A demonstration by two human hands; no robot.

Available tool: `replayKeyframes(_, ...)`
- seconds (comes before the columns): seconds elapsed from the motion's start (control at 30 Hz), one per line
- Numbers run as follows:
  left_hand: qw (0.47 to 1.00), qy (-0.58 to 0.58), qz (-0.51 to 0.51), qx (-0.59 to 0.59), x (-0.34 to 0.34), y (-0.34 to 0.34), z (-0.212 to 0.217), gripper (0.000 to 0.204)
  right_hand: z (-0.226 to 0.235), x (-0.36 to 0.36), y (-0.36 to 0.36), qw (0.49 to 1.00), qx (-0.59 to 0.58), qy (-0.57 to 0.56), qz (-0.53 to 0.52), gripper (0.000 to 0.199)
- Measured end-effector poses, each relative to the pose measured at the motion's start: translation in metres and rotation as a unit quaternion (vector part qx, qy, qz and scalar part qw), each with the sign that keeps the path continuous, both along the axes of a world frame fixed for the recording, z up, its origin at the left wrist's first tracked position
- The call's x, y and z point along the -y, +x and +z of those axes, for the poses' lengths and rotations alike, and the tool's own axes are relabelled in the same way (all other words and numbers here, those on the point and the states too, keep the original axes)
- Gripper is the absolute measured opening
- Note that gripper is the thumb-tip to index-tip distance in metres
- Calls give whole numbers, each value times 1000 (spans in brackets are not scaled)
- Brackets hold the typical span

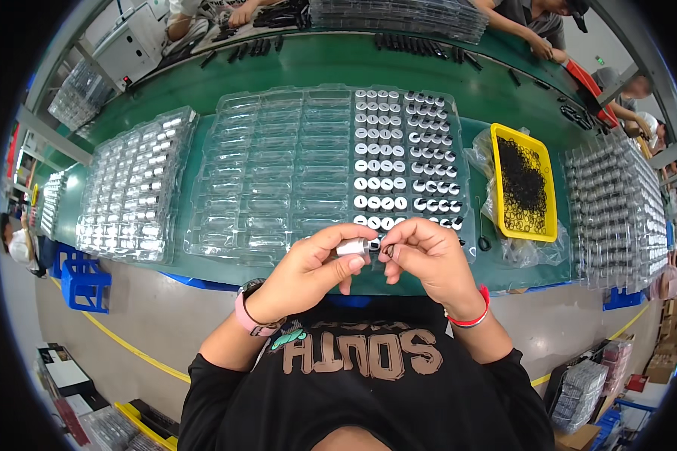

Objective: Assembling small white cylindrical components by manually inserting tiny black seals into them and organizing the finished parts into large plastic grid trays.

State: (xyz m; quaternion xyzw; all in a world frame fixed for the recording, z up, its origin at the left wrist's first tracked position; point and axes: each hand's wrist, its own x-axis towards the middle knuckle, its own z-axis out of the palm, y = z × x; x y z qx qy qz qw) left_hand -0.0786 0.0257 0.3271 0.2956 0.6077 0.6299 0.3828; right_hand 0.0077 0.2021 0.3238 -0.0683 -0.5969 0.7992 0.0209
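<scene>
In my left hand (312, 264) a short silver metal cylinder (351, 248) lies between thumb and fingers, its end turned to the right. My right hand (427, 259) pinches a small black ring (388, 251) close to that end; whether the two touch, I cannot tell. Just beyond my hands is a clear plastic tray (278, 161). Its right part carries rows of white-topped cylinders (380, 150), and the compartments on its left hold none. To the right of the tray, a yellow bin (552, 180) holds a heap of black rings (523, 184).
Stacked clear trays of silver parts (132, 188) stand at the left, with another tray stack (617, 210) at the right. A hook-like tool with a black handle (484, 242) lies beside the bin. Beyond the green table (331, 60), co-workers' hands (242, 13) are near black parts. A blue stool (85, 282) stands at lower left.
</scene>
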Motion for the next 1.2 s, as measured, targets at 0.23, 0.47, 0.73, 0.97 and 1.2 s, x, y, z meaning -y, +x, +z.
replayKeyframes(0.23, 997, -25, -14, -70, -4, 2, 4, 27, 4, 3, 2, 1000, 27, -4, -1, 8)
replayKeyframes(0.47, 969, -84, -56, -225, -2, 3, 7, 29, 4, 2, 2, 998, 29, 56, 25, 7)
replayKeyframes(0.73, 957, -78, -38, -279, -6, 8, 3, 27, 4, 5, 5, 997, 18, 73, 19, 5)
replayKeyframes(0.97, 921, -30, -60, -383, -7, 9, -4, 25, 7, 9, 0, 831, -296, 464, -82, 4)
replayKeyframes(1.2, 850, 27, 17, -525, -12, 12, -19, 20, 6, 1, 7, 958, -49, 281, 41, 4)
